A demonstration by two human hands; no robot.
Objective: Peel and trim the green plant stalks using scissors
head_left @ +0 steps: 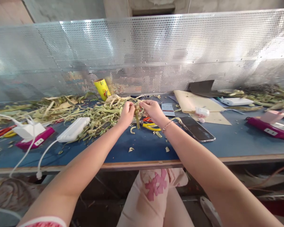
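My left hand (127,114) and my right hand (152,110) are both closed, a hand's width apart, on a small green woven leaf piece (137,117) held just above the blue table (144,146). A short green stem hangs down from the piece between the hands. The right wrist wears a thin bracelet. Behind and to the left of the hands lies a heap of green and dry leaf strips (94,115). Yellow-handled scissors (150,125) lie on the table right under the hands.
A black phone (197,129) lies right of my right arm. A white power bank (73,133) with a cable, pink scales (35,140) (269,127), a yellow can (102,89), brown paper (196,105) and more leaves are spread around. A perforated metal screen (142,53) backs the table.
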